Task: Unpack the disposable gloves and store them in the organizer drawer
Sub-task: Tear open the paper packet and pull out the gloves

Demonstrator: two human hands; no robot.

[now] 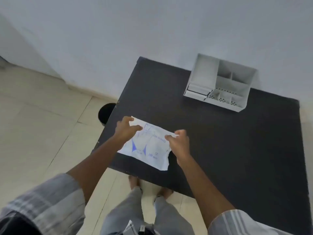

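A white plastic gloves packet (149,149) with blue print lies near the front left of the dark table (237,141). My left hand (126,130) pinches the packet's far left corner. At the far right corner, my right hand (180,141) grips the packet's top edge. A white organizer (220,83) with several compartments and a small drawer at its lower left stands at the table's far side, well apart from both hands. The gloves themselves are hidden inside the packet.
A black round bin (105,112) stands on the tiled floor beside the table's left edge. A white wall runs behind the table. My legs and bare feet (149,187) are at the table's near edge.
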